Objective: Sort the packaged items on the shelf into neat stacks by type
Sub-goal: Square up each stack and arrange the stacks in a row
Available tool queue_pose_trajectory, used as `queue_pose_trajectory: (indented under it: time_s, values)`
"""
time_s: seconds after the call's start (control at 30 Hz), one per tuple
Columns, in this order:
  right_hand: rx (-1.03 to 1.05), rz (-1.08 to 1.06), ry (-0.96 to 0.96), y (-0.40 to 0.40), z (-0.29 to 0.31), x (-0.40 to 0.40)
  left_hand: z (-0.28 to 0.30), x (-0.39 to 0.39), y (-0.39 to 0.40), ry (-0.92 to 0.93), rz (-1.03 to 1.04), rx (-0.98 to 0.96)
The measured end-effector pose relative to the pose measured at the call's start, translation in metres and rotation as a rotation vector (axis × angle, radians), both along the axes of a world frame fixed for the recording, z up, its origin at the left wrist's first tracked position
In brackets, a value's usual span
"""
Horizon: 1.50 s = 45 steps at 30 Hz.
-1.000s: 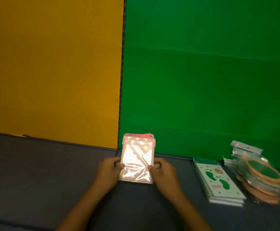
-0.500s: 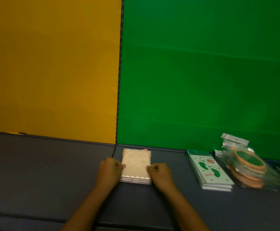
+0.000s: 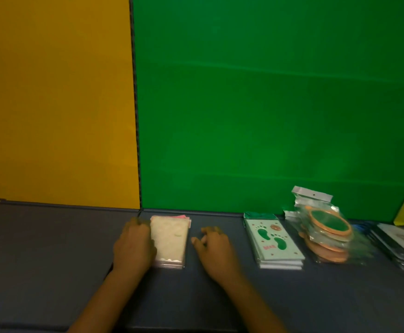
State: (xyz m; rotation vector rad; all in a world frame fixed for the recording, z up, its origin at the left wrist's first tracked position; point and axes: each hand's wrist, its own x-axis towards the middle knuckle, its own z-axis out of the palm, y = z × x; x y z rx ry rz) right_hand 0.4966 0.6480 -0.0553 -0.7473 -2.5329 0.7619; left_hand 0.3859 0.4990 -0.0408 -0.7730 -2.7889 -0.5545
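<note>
Pink stack point(image 3: 169, 239) touching left hand point(image 3: 133, 246) (right hand point(image 3: 214, 246) apart)

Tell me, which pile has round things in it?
The round pile, second from the right. Its clear bags hold orange-rimmed green discs; the other piles are flat rectangular packs.

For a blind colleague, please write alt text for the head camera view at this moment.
A person's left hand rests against a pale stack of packets on a dark shelf, while the right hand hovers just beside it, apart. To the right lie a footprint packet stack, bagged orange-rimmed discs and dark packets, before yellow and green panels.
</note>
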Motion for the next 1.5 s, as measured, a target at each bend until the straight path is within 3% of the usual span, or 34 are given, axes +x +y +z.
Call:
queue_pose_trajectory:
  time_s: [0.07,0.17,0.37,0.47,0.67,0.8,1.07,1.27,1.4,1.5]
  values:
    - [0.059,-0.039,0.073,0.025,0.014,0.026,0.002,0.012,0.023,0.025,-0.075,0.138]
    - [0.183,-0.145,0.076,0.076,0.026,0.060,0.005,0.033,0.068,-0.083,-0.176,0.261]
    - [0.086,-0.245,-0.180,0.141,0.011,0.105,0.002,0.085,0.156,-0.646,-0.399,0.285]
    - [-0.074,-0.167,-0.137,0.150,-0.005,0.114,-0.005,0.102,0.184,-0.908,-0.416,0.418]
    - [-0.427,-0.116,0.086,0.165,-0.001,0.118,-0.012,0.112,0.196,-0.930,-0.316,0.514]
    - [-0.689,-0.139,0.111,0.179,0.002,0.110,-0.012,0.101,0.189,-0.887,-0.284,0.511]
    - [-0.820,-0.004,0.082,0.186,0.012,0.101,-0.017,0.082,0.166,-0.978,-0.292,0.594]
    - [-0.671,0.101,0.052,0.162,0.044,0.090,-0.021,0.079,0.156,-1.142,-0.297,0.724]
    - [-0.266,0.150,0.055,0.142,0.061,0.086,-0.019,0.081,0.153,-1.207,-0.347,0.814]
    - [-0.024,0.231,0.086,0.135,0.063,0.087,-0.020,0.080,0.152,-1.255,-0.400,1.011]
